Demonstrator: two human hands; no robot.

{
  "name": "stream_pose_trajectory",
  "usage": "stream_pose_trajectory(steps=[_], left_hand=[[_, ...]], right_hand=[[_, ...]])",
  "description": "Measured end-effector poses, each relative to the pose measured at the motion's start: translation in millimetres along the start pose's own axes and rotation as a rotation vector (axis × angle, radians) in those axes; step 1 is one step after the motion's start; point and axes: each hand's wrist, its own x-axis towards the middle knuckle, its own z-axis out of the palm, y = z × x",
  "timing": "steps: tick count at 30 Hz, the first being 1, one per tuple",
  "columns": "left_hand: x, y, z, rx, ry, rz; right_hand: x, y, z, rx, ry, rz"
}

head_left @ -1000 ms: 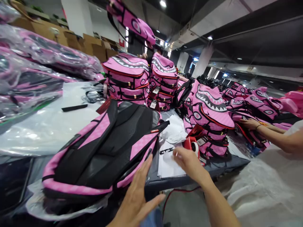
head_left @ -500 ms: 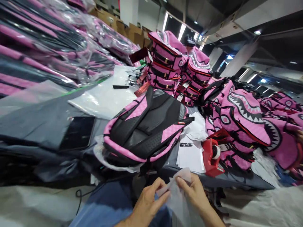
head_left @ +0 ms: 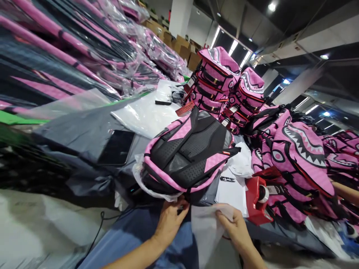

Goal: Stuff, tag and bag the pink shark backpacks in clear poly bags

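Observation:
A pink and black backpack (head_left: 193,147) lies on the table with its padded back and shoulder straps facing up. My left hand (head_left: 171,218) is at the backpack's near bottom edge, its fingers curled together; what they grip there is hidden. In my right hand (head_left: 235,226) a thin, translucent white sheet (head_left: 206,233) is pinched by its upper right part and hangs down over my lap. A white plastic wrap (head_left: 137,172) shows under the backpack's left side.
Right of the backpack are white papers (head_left: 232,192) with small black snips (head_left: 227,179) and a red tape dispenser (head_left: 256,201). A black tablet (head_left: 116,147) lies left. Shark-mouth backpacks (head_left: 300,157) pile up at right; plastic-wrapped ones (head_left: 70,48) stack at left. Another person's arm (head_left: 346,192) reaches in.
My left hand has let go of the translucent sheet and moved up-left to the backpack's bottom edge. The sheet now hangs from my right hand alone. The view has shifted left.

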Motion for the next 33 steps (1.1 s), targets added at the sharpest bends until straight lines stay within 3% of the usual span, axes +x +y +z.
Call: stream_pose_trajectory(steps=[5, 9, 11, 13, 16, 19, 21, 25, 27, 30, 33], left_hand=[[-9.4, -4.0, -40.6, -0.158, -0.112, -0.057], [-22.8, 10.8, -46.8, -0.254, -0.182, -0.028], [-31.6, 17.2, -38.6, -0.211, -0.245, 0.105], [-37.7, 19.4, -29.0, -0.084, -0.286, 0.33], [-39.2, 15.6, -21.7, 0.232, -0.257, 0.67], [-38.4, 6.8, -26.3, 0.4, -0.197, 0.792], [-38.2, 0.3, -32.6, 0.304, -0.15, 0.668], [-29.6, -1.2, -40.9, -0.084, 0.136, 0.024], [-20.5, 7.7, -39.7, -0.345, 0.097, -0.2], [-8.5, 24.3, -31.9, -0.689, -0.088, -0.341], [-4.4, 32.5, -23.2, -0.845, 0.018, -0.457]], right_hand=[[1.8, 6.2, -19.8, -0.224, 0.083, -0.062], [21.0, 11.2, 11.7, -0.427, -0.061, -0.17], [35.6, 12.3, 35.9, -0.354, -0.119, -0.186], [48.5, 9.7, 56.6, -0.206, -0.088, -0.161], [57.4, -0.8, 74.8, -0.034, -0.046, -0.102], [54.7, -11.8, 82.3, -0.042, -0.056, -0.119], [52.1, -15.5, 85.3, -0.086, -0.028, -0.146], [53.7, -15.1, 88.6, -0.1, -0.015, -0.169], [55.5, -14.7, 88.5, -0.11, -0.023, -0.171], [55.7, -16.7, 84.4, -0.144, -0.047, -0.174], [53.7, -18.6, 74.1, -0.167, -0.122, -0.184]])
